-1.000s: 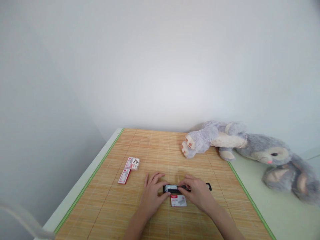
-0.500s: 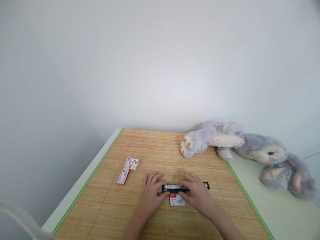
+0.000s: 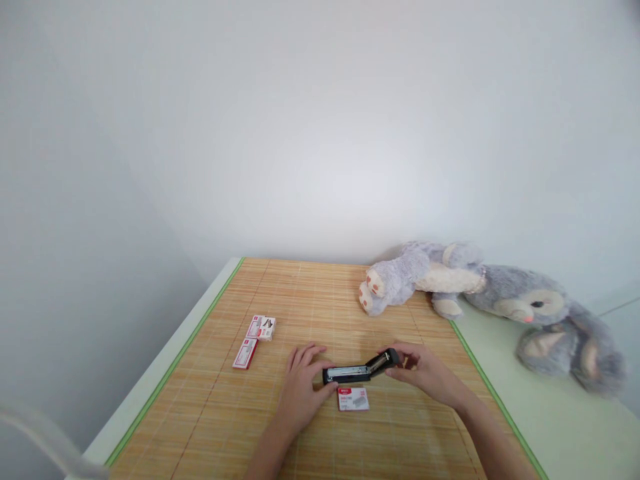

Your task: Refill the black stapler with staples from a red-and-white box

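Observation:
A black stapler (image 3: 357,370) lies opened on the bamboo mat (image 3: 320,313), its metal staple channel facing up. My left hand (image 3: 301,385) rests on the mat with fingers stretched out, its thumb against the stapler's left end. My right hand (image 3: 425,373) grips the stapler's black top arm at the right end and holds it raised at a slant. A small red-and-white staple box (image 3: 353,399) lies on the mat just in front of the stapler, between my hands.
Two more red-and-white staple boxes (image 3: 254,340) lie at the mat's left. A grey plush rabbit (image 3: 480,293) sprawls across the mat's far right corner and the pale table beside it. White walls close in behind and to the left.
My right hand slid from the stapler's middle to its right end and lifted the black top arm, which lay flat before. My left hand stayed put.

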### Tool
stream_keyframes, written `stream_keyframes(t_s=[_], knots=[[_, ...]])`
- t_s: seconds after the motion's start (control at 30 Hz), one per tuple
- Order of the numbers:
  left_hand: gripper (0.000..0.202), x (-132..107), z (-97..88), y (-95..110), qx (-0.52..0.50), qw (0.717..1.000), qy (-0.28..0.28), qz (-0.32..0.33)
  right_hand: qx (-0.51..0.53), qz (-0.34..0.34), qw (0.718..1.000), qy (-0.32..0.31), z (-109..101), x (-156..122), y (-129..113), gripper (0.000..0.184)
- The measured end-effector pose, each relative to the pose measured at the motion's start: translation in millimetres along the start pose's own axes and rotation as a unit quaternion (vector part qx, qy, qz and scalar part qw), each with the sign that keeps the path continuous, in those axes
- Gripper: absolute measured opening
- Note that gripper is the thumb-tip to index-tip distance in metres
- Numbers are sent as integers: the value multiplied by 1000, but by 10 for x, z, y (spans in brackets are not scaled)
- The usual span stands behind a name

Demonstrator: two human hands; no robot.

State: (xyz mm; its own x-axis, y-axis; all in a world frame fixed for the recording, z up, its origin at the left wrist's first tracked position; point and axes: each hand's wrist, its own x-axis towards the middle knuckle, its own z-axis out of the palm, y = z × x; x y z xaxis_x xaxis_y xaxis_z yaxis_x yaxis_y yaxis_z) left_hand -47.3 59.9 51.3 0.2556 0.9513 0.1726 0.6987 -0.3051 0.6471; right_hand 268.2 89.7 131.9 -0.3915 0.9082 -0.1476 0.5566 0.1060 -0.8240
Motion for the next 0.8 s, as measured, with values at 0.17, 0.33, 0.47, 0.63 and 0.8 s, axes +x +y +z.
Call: stream_keyframes(t_s=[0.17,0.33,0.47,0.63,0.8], knots=[[30,2,-8,16,-5,1000,-1,1,-24,-69,997,-23,213,155,-340,26],[32,-5,-3,8,-4,1000,0,2,-131,-105,985,-33,400,279,-549,6],[33,10,7,7,-3,1000,-2,3,-197,-101,974,-40,616,382,-578,2],[39,-24,-8,-7,-8,1000,8,19,-216,-90,971,-43,730,448,-513,15],[30,-261,-46,18,-16,997,72,-17,-204,-71,976,12,641,378,-312,20]])
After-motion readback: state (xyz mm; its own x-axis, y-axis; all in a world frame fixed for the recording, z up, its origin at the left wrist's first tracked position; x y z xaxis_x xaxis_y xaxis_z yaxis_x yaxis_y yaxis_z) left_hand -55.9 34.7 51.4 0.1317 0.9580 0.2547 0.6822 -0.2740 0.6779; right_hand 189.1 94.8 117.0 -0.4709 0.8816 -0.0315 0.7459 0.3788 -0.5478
